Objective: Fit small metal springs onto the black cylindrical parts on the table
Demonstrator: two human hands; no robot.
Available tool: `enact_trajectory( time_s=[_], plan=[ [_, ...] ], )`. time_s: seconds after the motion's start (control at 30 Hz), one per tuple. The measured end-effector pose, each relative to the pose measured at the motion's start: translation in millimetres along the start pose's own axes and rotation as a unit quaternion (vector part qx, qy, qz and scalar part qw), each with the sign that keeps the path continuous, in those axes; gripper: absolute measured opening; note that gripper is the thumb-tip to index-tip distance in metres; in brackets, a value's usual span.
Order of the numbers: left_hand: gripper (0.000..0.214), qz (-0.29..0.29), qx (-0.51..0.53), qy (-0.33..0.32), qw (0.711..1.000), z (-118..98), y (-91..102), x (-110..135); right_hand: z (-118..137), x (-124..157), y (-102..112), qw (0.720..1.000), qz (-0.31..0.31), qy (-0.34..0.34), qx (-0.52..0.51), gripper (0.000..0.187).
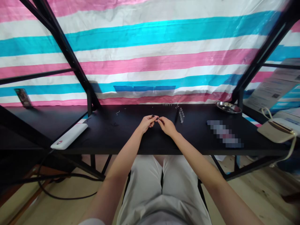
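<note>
Both hands meet over the middle of the black table point(122, 137). My left hand point(147, 122) is closed, its fingers pinching a small dark piece point(153, 116) whose kind is too small to make out. From the other side my right hand point(166, 125) pinches at the same spot, fingertips close to the left thumb. Just right of the right hand stands a row of small greyish cylinders point(181, 115), with a dark strip beside it. Behind the hands, near the table's back edge, is another row of small pieces point(167, 104).
A round metal dish point(228, 107) sits at the back right, with a blurred-out flat item point(223, 132) in front. A beige bag point(275, 129) lies at the right end. On the left are a white power strip-like box point(69, 136) and a black frame post point(89, 100). White thread bits point(117, 112) lie behind.
</note>
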State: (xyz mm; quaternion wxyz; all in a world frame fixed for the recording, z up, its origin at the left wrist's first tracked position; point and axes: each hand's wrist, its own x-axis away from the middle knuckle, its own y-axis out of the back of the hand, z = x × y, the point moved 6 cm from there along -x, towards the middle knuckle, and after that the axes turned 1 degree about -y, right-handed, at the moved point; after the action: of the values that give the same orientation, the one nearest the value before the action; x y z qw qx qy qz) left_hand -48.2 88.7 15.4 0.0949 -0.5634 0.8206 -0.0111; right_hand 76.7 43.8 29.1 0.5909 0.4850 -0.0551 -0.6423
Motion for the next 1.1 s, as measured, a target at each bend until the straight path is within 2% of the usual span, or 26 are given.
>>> enact_trajectory(
  time_s=[0.13,0.53,0.7,1.1],
  plan=[
    [0.038,0.003,0.019,-0.006,1.0,-4,-5.1,5,-3,1,4,1.0,-0.017,0.0,0.006,0.026],
    [0.037,-0.068,0.019,-0.002,0.998,-9,-4.4,9,5,5,22,0.992,-0.082,0.035,0.094,0.034],
    [0.036,-0.082,0.014,-0.02,0.996,-12,-2.7,9,8,6,23,0.987,-0.087,0.05,0.124,0.037],
    [0.037,-0.127,-0.03,-0.038,0.991,-6,7.1,6,4,6,23,0.989,-0.082,0.042,0.118,0.037]
  ],
)
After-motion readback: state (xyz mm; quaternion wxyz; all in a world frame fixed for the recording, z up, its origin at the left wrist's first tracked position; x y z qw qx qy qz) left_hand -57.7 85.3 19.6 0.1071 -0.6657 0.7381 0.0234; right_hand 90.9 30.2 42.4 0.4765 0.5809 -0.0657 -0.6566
